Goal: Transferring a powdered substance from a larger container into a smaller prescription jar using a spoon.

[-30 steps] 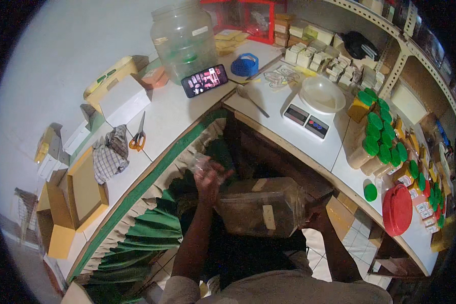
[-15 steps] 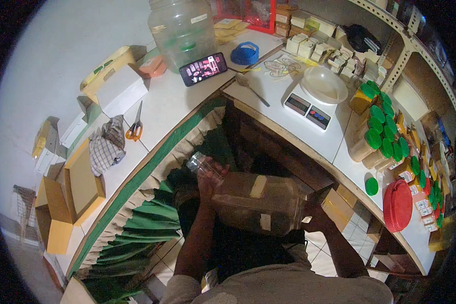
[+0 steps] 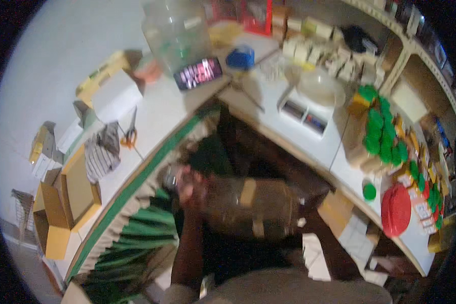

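A large clear plastic jar lies on its side above my lap, with pale label patches on its wall. My right hand is closed at its neck end, dark and blurred, so its fingers are hard to make out. In my left hand, wrapped round it, is a small clear jar, smeared by motion. This hand is at the far left end of the large jar, in front of the green curtain.
A kitchen scale bears a translucent bowl on the white counter. Green-lidded jars and a red lid stand right. Scissors, a checked cloth, an open cardboard box and a phone are left.
My left hand has moved left and slightly down with the small jar. The large jar has shifted a little left. The whole view is more blurred.
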A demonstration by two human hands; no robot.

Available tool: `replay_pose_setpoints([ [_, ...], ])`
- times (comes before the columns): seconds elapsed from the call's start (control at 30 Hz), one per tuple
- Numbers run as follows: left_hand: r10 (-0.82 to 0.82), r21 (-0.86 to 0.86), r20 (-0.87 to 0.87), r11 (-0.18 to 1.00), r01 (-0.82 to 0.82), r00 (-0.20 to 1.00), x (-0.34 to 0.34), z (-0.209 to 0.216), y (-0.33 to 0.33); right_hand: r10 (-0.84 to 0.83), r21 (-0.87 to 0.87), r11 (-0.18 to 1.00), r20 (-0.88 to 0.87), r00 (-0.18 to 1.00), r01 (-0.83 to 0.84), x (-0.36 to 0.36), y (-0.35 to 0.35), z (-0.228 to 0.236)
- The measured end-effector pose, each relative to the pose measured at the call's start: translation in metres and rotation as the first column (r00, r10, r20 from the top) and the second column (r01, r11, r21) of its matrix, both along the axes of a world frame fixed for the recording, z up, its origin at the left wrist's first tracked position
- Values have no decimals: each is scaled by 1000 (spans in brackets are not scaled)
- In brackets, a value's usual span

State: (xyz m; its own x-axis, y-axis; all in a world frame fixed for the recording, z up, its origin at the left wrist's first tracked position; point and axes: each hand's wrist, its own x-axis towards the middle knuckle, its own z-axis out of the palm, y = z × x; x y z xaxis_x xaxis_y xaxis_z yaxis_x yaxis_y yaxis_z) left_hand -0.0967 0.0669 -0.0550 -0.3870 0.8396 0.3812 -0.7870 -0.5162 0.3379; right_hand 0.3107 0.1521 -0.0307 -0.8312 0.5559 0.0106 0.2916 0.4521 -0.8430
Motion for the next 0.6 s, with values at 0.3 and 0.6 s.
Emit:
replay_pose_setpoints([
  [0.3, 240, -49, -383, 959, -279, 892, 11, 39, -27, 123, 223, 969, -72, 990, -104, -15, 34, -37],
  [0.6, 154, -149, -328, 966, -212, 932, 1, 32, 0, 71, 298, 952, -18, 997, -62, -14, 14, -14],
])
